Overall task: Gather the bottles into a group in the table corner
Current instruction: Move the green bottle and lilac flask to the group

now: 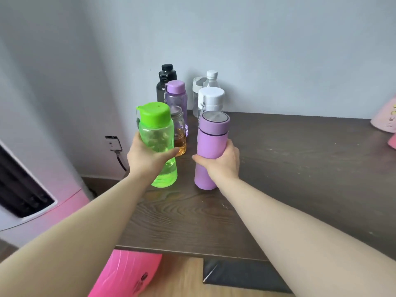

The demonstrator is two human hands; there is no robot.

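Left hand [147,156]: grip wrapped round the middle of the green bottle [157,144], thumb across its front, the other fingers hidden behind it.
Green bottle: clear green plastic with a solid green cap, upright and leaning slightly; whether its base touches the desk [289,168] cannot be told.
Right hand [222,161]: grip closed round the lower half of the purple flask [211,150], fingers curling round its left side.
Purple flask: matte lilac with a metal-topped lid, upright, its base at or just above the desk near the front of the group.
Glass jar [179,130]: just behind the green bottle, partly hidden by it, amber liquid in its lower part.
Purple bottle [176,99]: see-through, lilac cap, standing behind the jar.
Black bottle [165,81]: dark and smoky, furthest back on the left, against the wall.
White-capped bottle [211,99]: clear with a wide white lid, directly behind the flask.
Small water bottle [212,79]: clear, narrow white cap, at the wall.
Clear bottle with grey lid [197,91]: beside the small water bottle, mostly hidden.
Group: the standing bottles cluster in the far left corner of the desk, close together.
Desk: dark wood grain, bare to the right of the bottles.
Pink objects [384,118]: at the right edge of the desk, well apart from the bottles.
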